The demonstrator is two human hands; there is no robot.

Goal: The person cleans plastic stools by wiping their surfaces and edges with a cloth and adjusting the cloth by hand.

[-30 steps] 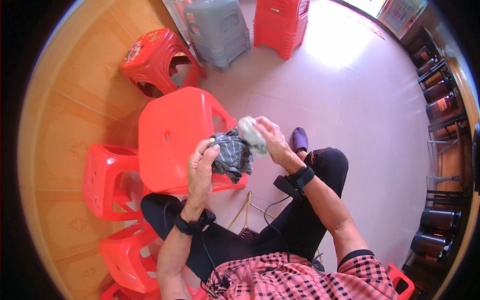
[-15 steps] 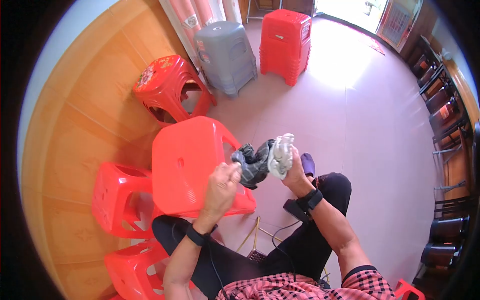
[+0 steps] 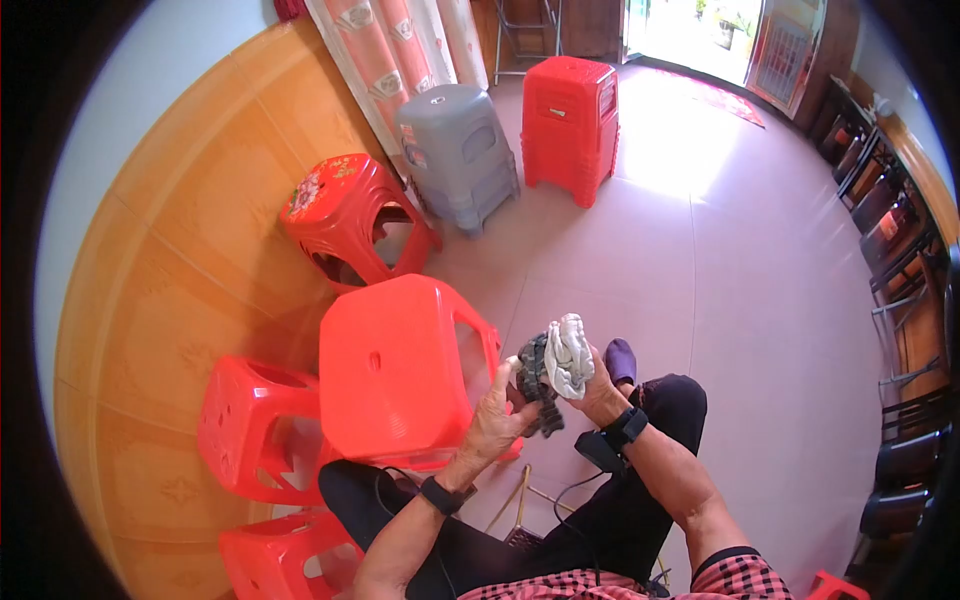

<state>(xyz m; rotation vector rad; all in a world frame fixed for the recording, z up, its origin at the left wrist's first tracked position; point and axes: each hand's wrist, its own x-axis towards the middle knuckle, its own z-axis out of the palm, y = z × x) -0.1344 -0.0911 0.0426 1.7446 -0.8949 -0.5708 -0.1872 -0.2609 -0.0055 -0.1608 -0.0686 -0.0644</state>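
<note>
A crumpled cloth bundle is held between my hands, above my lap and right of the large red stool (image 3: pixel 375 372). One part is white gathered cloth (image 3: pixel 569 358); the other is dark grey patterned cloth (image 3: pixel 538 385) with a loose end hanging down. Its exact kind is unclear. My right hand (image 3: pixel 600 390) is closed around the white part from behind, its fingers mostly hidden. At the dark part's left side, my left hand (image 3: pixel 492 428) has its thumb raised and its fingers curled against the cloth.
Smaller red stools (image 3: pixel 255 430) stand along the wooden wall panel at left. A flowered red stool (image 3: pixel 350 215), a grey stool stack (image 3: pixel 460 155) and a red stool stack (image 3: pixel 572 130) are farther off. Dark chairs (image 3: pixel 905 460) line the right side. A cable (image 3: pixel 578 490) runs near my lap.
The bundle has turned and become more compact, and sits lower in view. My left hand has gone from a fist on the dark cloth to a looser, thumb-up hold. The camera view has tilted up.
</note>
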